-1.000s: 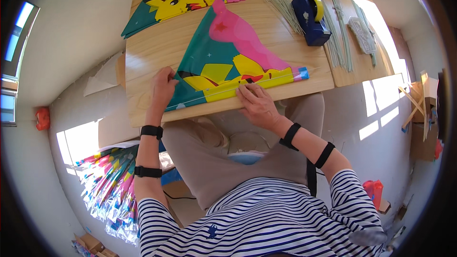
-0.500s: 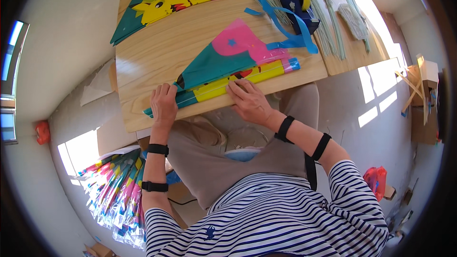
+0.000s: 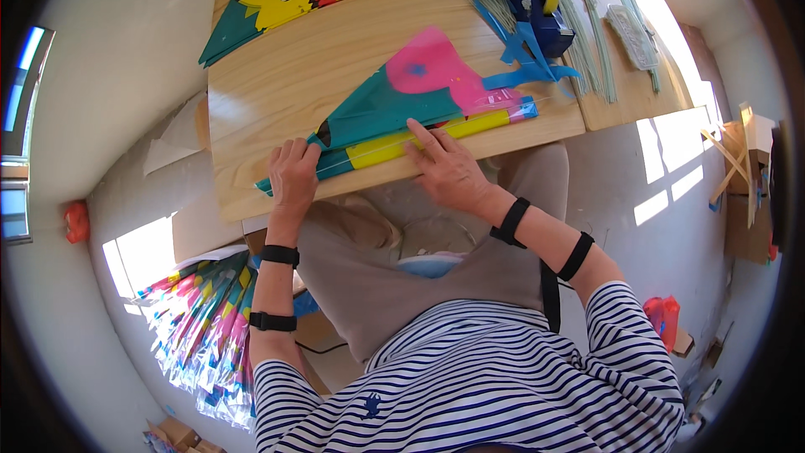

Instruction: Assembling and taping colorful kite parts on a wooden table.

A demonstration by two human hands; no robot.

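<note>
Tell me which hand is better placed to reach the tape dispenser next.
Probably the right hand: it is nearer the tape dispenser and rests open on the folded sheet, while the left hand grips that sheet farther left.

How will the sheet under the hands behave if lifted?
The sheet is probably light and floppy: it looks thin and lies wrinkled. Its near edge, gathered into a straight, narrow strip, may be stiffer. The shine suggests a slick surface. The ribbon by its pink end lies in loose bends, so it would likely hang limp.
</note>
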